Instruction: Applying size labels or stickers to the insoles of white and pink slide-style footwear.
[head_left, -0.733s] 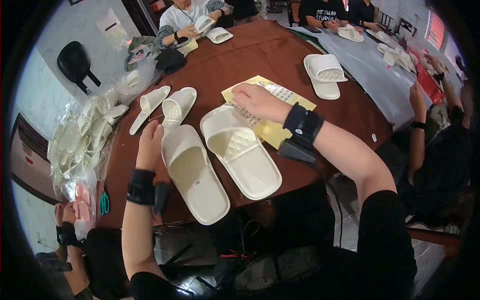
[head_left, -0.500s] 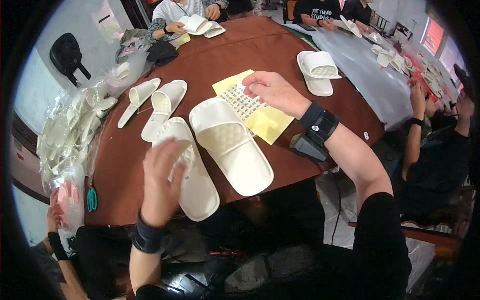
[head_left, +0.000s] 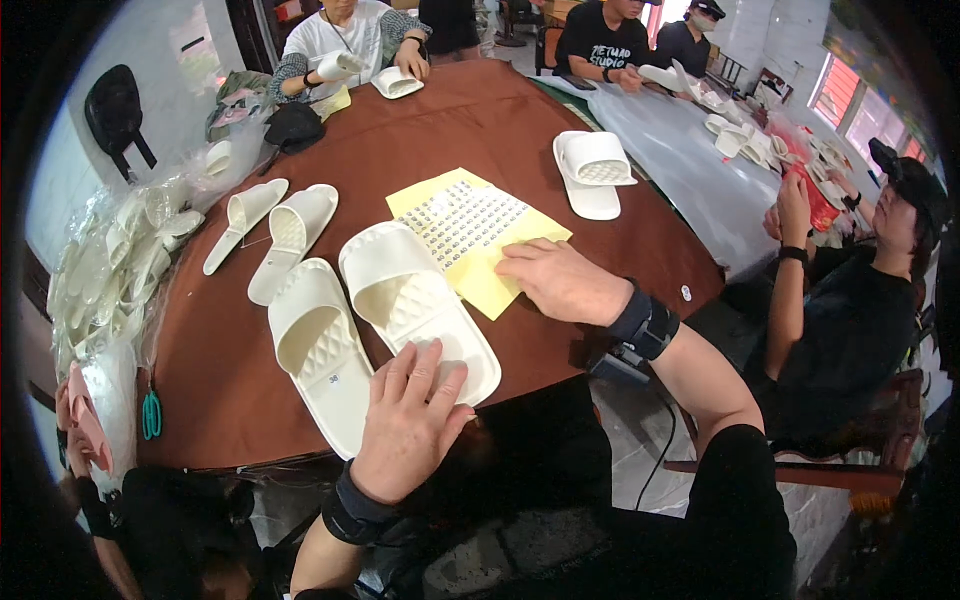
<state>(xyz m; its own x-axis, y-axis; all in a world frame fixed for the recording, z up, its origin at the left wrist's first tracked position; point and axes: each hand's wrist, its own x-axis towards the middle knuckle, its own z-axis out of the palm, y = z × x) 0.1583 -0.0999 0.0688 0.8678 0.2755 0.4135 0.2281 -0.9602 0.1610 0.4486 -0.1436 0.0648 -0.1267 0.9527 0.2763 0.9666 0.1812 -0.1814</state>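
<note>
My left hand [head_left: 415,425] lies open with fingers spread over the heel end of a white slipper [head_left: 400,275]. To its left is the matching white slipper [head_left: 315,335], whose insole bears a small round label [head_left: 335,380]. My right hand [head_left: 568,282] rests on the near right part of a yellow sheet [head_left: 555,232] carrying rows of small stickers. Its fingers are stretched out and slightly bent, and the thumb is mostly hidden. Both slippers point away from me, toes next to the sheet. Under my left fingers, part of the insole is covered.
Two more white slippers [head_left: 290,235] [head_left: 243,215] lie left of the pair. Another stacked pair [head_left: 590,170] is at the right on the brown cloth [head_left: 450,120]. Bagged slippers [head_left: 120,270] and teal scissors [head_left: 151,412] line the left edge. Co-workers handle slippers around the table.
My left hand has moved right, from over the left slipper onto the right one. My right hand has come nearer, from the sticker rows to the sheet's near part. The view has shifted.
</note>
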